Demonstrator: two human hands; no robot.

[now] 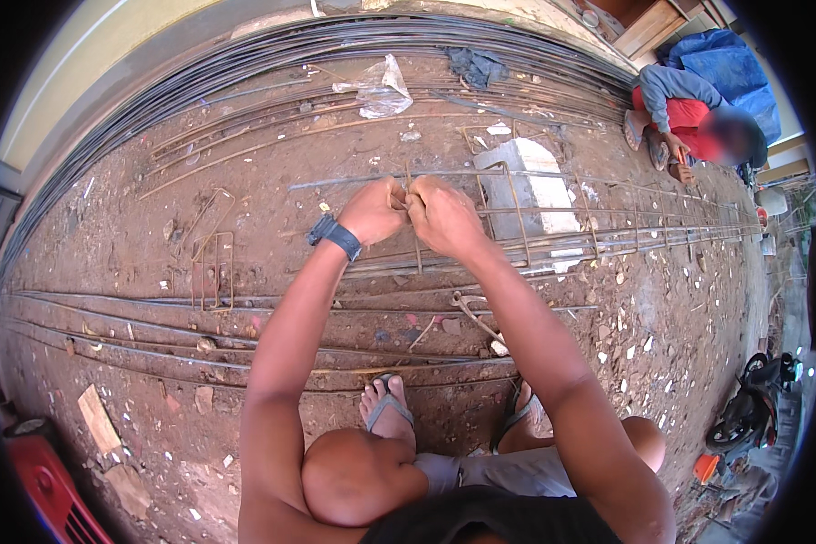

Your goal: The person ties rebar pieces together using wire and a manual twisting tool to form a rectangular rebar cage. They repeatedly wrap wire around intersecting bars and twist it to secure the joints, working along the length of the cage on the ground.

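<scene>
Over a long rebar cage [553, 213], my left hand [376, 210] and my right hand [446, 218] meet with fingers closed in a pinch. A thin upright stirrup [418, 254] of the cage passes between them, showing above and below the fingers. Whatever they pinch at this joint is too small and covered to make out. A dark watch sits on my left wrist. Just right of the hands, another bent stirrup [514, 204] hangs round the long bars, in front of a pale concrete block [517, 186]. A pincer-like tool [471, 311] lies by my right forearm.
Loose stirrups [213, 272] lie at the left. Long bars [154, 331] cross the ground before my feet, and a bundle of rods [272, 45] curves along the wall. At the far right a person in red [684, 118] crouches by the cage's end. Rubble litters the dirt.
</scene>
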